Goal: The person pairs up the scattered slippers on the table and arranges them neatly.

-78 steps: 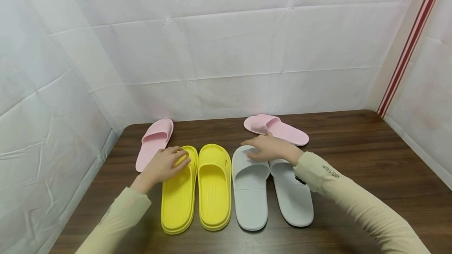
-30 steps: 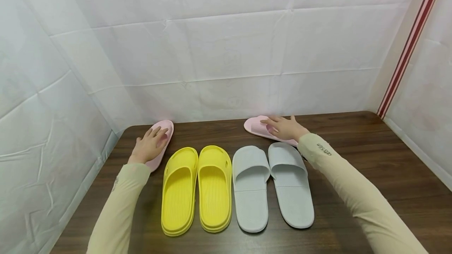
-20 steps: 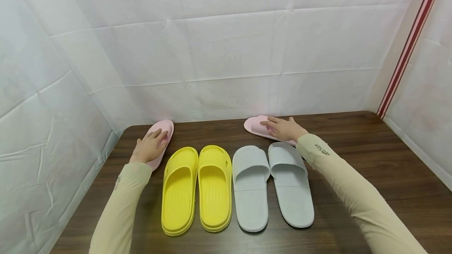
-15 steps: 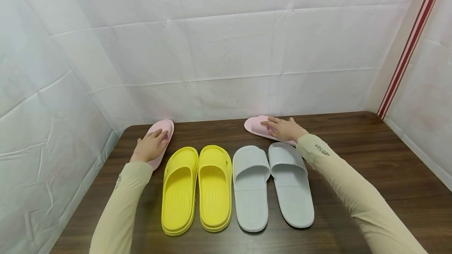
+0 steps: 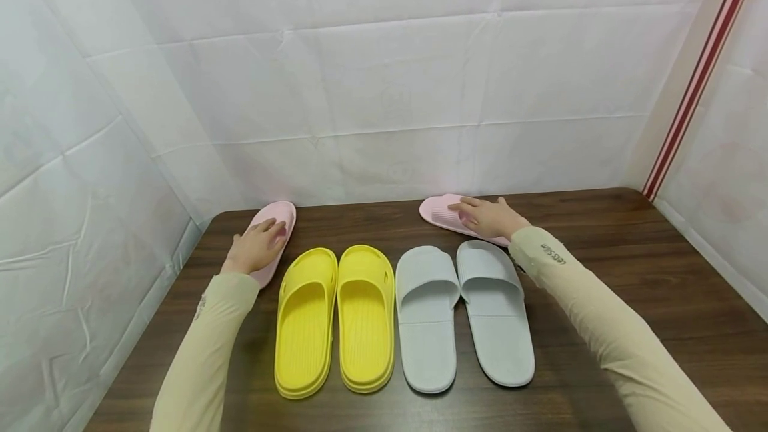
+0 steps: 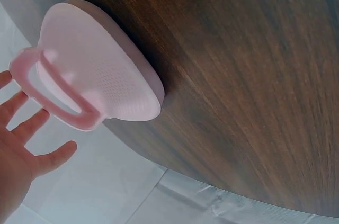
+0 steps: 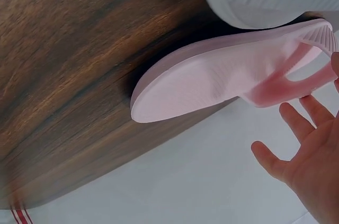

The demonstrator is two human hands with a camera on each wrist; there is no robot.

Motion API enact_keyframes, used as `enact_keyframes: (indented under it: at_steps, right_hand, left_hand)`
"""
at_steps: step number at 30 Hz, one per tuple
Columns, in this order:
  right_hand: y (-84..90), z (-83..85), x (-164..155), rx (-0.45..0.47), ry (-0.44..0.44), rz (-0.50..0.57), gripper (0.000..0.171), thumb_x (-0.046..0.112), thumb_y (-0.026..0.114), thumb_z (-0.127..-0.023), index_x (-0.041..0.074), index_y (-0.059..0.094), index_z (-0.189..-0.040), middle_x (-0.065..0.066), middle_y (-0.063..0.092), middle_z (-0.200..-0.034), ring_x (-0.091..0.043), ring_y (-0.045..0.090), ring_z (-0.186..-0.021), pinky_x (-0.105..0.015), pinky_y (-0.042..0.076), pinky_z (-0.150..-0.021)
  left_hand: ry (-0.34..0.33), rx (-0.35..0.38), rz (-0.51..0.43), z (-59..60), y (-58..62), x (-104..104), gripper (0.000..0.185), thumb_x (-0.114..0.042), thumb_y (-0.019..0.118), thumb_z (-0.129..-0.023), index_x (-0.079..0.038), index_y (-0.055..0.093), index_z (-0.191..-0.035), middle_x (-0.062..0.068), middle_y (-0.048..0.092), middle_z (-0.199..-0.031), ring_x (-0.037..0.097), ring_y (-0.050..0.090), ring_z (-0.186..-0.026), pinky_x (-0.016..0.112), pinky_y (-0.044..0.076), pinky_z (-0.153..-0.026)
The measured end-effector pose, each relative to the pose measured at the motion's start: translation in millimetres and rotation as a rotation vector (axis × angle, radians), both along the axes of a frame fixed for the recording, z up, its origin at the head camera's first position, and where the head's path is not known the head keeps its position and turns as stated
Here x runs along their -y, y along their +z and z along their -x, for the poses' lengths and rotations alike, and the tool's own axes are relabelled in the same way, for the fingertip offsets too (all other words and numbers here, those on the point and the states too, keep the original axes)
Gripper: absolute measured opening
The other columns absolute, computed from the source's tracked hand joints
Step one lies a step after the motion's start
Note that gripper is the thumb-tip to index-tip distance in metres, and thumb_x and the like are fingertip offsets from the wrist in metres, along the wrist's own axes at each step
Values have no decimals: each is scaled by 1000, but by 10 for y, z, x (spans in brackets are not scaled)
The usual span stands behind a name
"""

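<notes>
My left hand [image 5: 257, 247] reaches over the left pink slipper [image 5: 282, 213], which lies tilted at the table's back left. In the left wrist view its extended fingers are at the edge of the slipper's strap [image 6: 58, 108], thumb apart. At the back, my right hand [image 5: 491, 217] is over the right pink slipper [image 5: 433, 211], which lies nearly sideways. In the right wrist view the fingers are spread, with fingertips at the strap [image 7: 270, 94]. Hand and sleeve partly cover each pink slipper in the head view.
Two yellow slippers [image 5: 303, 339] [image 5: 365, 335] stand side by side, toes toward the wall. Right of them are two grey slippers [image 5: 427, 352] [image 5: 501, 352], touching near their straps. All rest on a dark wooden table [image 5: 648, 272] with white sheeting [image 5: 384, 79] behind.
Both hands have gone from the outer yellow slipper and the grey slippers to the pink slippers. Since half a second ago, the right hand and its pink slipper have shifted slightly right.
</notes>
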State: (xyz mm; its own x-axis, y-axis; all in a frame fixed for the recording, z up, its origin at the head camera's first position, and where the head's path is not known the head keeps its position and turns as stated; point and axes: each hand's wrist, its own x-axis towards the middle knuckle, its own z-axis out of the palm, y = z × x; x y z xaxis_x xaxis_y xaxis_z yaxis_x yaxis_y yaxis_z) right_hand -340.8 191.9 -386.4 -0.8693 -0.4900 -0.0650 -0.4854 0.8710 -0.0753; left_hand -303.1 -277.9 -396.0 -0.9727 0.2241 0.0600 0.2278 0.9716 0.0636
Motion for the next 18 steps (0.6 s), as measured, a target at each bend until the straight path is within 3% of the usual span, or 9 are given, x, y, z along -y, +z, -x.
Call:
enact_keyframes:
  at_steps: [18]
  right_hand:
    - [-18,-59,-397,-15,-68,42,36,25,35,-95,19,43,-130,-14,41,-134,-39,41,-121,-68,25,-91]
  left_hand:
    - [-18,11,-13,-15,8,-8,45,-28,38,-93,-7,40,-133,20,36,-138,42,34,-125,71,25,-88]
